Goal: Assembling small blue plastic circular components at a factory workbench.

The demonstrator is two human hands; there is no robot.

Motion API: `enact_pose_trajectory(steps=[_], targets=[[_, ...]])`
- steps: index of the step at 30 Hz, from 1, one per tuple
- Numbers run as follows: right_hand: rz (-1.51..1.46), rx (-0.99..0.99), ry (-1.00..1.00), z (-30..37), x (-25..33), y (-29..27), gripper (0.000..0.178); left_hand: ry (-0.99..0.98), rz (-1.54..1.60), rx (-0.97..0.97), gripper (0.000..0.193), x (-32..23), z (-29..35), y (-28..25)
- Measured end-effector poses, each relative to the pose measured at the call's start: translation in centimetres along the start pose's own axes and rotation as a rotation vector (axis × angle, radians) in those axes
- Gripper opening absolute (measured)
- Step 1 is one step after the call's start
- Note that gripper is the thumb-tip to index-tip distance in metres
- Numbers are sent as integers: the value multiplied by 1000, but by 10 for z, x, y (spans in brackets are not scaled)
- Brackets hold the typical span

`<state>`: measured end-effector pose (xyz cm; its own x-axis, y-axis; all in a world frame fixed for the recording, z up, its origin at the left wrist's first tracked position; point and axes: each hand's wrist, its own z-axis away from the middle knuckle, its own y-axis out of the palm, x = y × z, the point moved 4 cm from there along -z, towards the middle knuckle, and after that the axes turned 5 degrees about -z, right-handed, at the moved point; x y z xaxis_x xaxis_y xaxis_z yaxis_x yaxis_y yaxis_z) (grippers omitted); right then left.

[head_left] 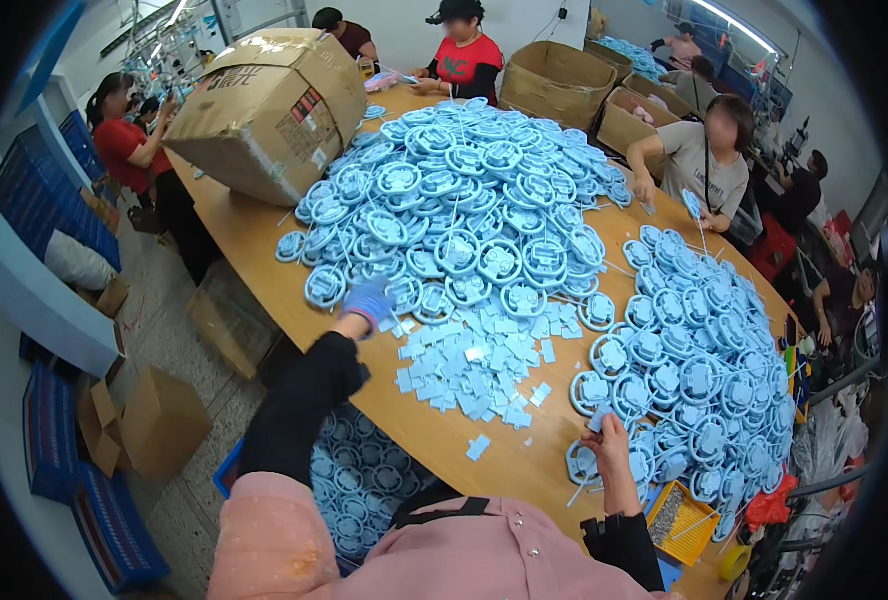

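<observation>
My left hand (367, 303), in a thin purple-blue glove, reaches to the near edge of a large heap of light-blue round plastic parts (459, 250). It touches or hovers over the parts there; its fingers are blurred, so a grip cannot be made out. Bare-skinned, my right hand (612, 446) pinches a small light-blue rectangular plate (598, 419) beside a second heap of the round parts (709, 370). Between the hands lies a spread of similar small blue plates (464, 365), with a single plate (478, 447) nearer me.
A big cardboard box (269, 115) rests on the wooden table (414, 425) at the far left. Near my right forearm sits a yellow tray (682, 522) of small metal pieces. A crate of round parts (359, 480) stands below the table edge. A co-worker (709, 160) handles parts across the table.
</observation>
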<state>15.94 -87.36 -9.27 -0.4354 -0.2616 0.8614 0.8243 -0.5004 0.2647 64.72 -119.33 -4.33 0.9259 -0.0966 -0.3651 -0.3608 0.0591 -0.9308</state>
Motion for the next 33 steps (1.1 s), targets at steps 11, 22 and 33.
enact_pose_trajectory(steps=[11,22,33], targets=[[155,-260,-128,2,56,-9,22,246,-60,-116,95,-76,-126,119],[-27,-441,-144,10,48,-36,29,495,37,-284,72,-54,-191,108],[622,-121,-923,17,94,140,26,-24,1875,933,46,-240,102,102]])
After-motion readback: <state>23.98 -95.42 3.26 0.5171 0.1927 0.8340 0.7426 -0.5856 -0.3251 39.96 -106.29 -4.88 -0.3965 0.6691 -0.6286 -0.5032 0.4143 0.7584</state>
